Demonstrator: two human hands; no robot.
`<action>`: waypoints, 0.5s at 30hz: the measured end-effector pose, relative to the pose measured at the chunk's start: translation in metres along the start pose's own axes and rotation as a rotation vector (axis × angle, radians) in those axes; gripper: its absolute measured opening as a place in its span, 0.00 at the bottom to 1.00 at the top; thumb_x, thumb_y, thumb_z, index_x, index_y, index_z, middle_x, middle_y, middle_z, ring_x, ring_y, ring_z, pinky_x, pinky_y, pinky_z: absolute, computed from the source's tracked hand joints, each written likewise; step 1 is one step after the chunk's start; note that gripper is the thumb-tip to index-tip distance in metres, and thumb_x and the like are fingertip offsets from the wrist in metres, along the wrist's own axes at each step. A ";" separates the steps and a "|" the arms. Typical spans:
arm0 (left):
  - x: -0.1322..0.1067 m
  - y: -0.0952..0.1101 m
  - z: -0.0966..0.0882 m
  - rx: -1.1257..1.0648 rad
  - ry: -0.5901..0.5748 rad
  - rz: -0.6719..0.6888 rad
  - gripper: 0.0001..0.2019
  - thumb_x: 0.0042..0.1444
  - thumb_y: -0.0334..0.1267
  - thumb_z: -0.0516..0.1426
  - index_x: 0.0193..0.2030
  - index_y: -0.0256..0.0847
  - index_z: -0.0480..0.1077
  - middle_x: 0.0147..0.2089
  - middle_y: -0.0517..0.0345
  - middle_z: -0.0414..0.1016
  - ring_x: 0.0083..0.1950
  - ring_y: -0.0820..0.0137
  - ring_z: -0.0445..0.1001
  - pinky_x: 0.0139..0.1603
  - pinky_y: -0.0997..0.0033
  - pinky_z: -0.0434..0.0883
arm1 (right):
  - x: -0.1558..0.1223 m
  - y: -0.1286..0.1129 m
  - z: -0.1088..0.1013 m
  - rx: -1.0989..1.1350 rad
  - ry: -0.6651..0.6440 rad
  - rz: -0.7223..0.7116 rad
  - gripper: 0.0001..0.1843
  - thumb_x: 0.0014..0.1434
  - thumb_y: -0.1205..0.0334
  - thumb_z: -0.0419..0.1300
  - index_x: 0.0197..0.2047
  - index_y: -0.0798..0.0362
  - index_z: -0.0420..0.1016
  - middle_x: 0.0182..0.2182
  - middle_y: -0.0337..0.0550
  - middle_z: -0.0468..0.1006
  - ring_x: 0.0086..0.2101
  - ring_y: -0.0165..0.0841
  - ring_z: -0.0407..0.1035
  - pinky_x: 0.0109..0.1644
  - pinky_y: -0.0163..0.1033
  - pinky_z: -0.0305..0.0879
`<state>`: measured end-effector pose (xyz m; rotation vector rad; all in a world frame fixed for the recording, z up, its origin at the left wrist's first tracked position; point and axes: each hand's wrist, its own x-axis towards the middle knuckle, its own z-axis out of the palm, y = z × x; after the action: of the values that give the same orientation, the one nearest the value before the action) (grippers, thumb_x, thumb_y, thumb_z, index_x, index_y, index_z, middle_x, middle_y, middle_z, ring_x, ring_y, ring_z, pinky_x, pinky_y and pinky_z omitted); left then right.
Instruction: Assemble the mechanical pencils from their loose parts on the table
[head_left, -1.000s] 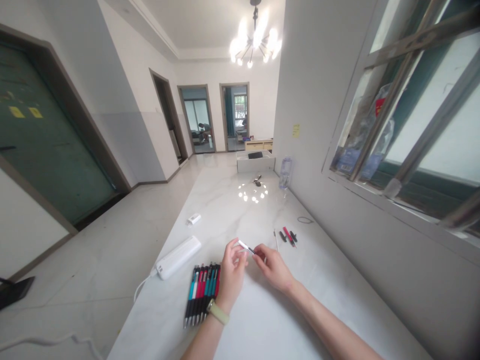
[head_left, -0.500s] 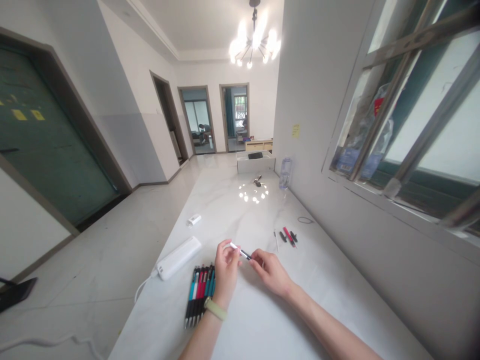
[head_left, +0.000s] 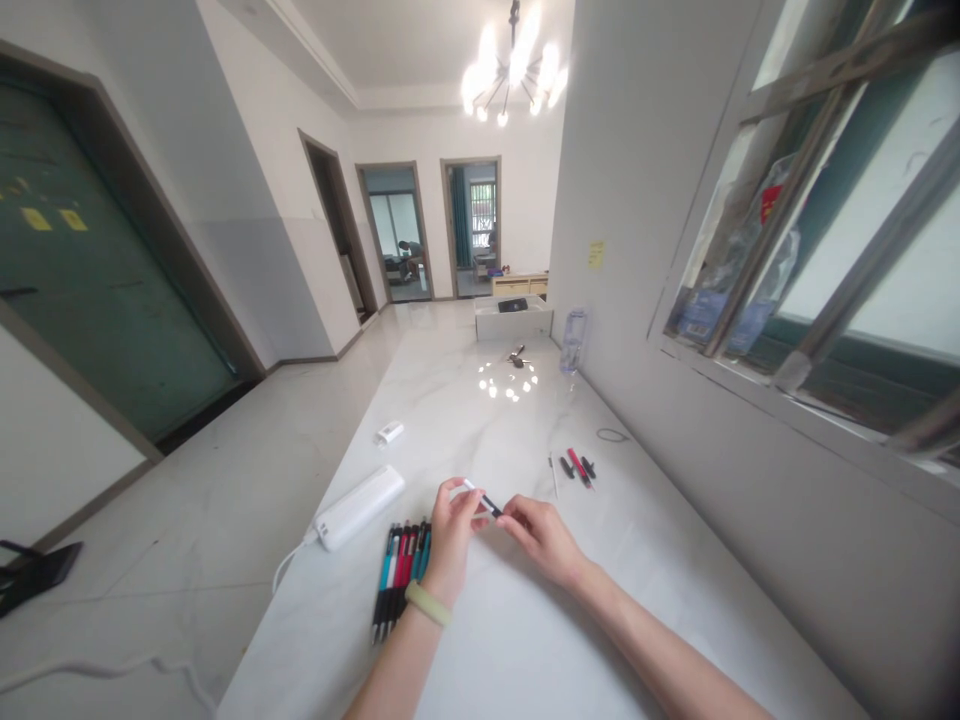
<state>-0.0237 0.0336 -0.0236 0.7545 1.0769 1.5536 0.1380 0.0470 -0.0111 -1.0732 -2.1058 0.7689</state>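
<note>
Both of my hands hold one small pen point(head_left: 481, 496) with a white and a dark part, above the white marble table point(head_left: 495, 640). My left hand point(head_left: 450, 535) pinches its white end, and a pale band circles that wrist. My right hand point(head_left: 544, 538) grips the dark end with closed fingers. Just left of my left hand lies a row of several pens point(head_left: 401, 575), teal, red and black, side by side on the table.
A white power strip point(head_left: 358, 507) with a cable lies left of the pens. Loose pen parts point(head_left: 576, 467) and a thin ring point(head_left: 611, 435) lie beyond my right hand. Farther back are a small white item point(head_left: 388, 433), a water bottle point(head_left: 572, 343) and a white box point(head_left: 513, 320). A wall with a window runs along the right.
My hands with the pen have shifted slightly left and nearer to me, over the row of pens. The camera view tilted a little. The grip looks the same.
</note>
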 end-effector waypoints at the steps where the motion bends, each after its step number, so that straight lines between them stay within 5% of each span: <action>1: 0.000 0.000 0.000 -0.016 -0.002 -0.008 0.21 0.52 0.44 0.64 0.49 0.42 0.62 0.40 0.54 0.75 0.39 0.69 0.76 0.35 0.71 0.73 | 0.000 0.000 -0.001 0.000 -0.002 0.003 0.21 0.67 0.47 0.49 0.34 0.54 0.71 0.25 0.37 0.72 0.25 0.29 0.62 0.31 0.33 0.57; 7: 0.001 0.005 -0.001 0.029 0.013 0.030 0.20 0.53 0.45 0.62 0.48 0.41 0.62 0.40 0.54 0.75 0.38 0.69 0.76 0.35 0.71 0.73 | -0.003 -0.008 -0.005 -0.017 -0.054 -0.008 0.16 0.68 0.52 0.49 0.37 0.54 0.70 0.27 0.38 0.74 0.26 0.29 0.64 0.33 0.32 0.58; 12: -0.004 0.015 -0.005 0.573 0.026 0.461 0.13 0.57 0.43 0.59 0.47 0.41 0.67 0.38 0.54 0.75 0.38 0.68 0.75 0.38 0.69 0.72 | 0.000 0.000 -0.003 -0.145 -0.093 -0.029 0.10 0.65 0.62 0.51 0.36 0.54 0.71 0.27 0.38 0.75 0.27 0.29 0.66 0.34 0.32 0.57; 15: -0.005 0.017 -0.006 0.739 -0.002 0.585 0.11 0.59 0.41 0.56 0.47 0.42 0.68 0.38 0.54 0.75 0.38 0.68 0.75 0.37 0.70 0.72 | 0.006 0.017 -0.008 -0.280 -0.016 0.033 0.08 0.62 0.67 0.51 0.37 0.54 0.71 0.30 0.41 0.76 0.31 0.31 0.67 0.36 0.33 0.57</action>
<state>-0.0349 0.0267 -0.0099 1.6894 1.5398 1.6061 0.1496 0.0623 -0.0166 -1.2531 -2.2614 0.5080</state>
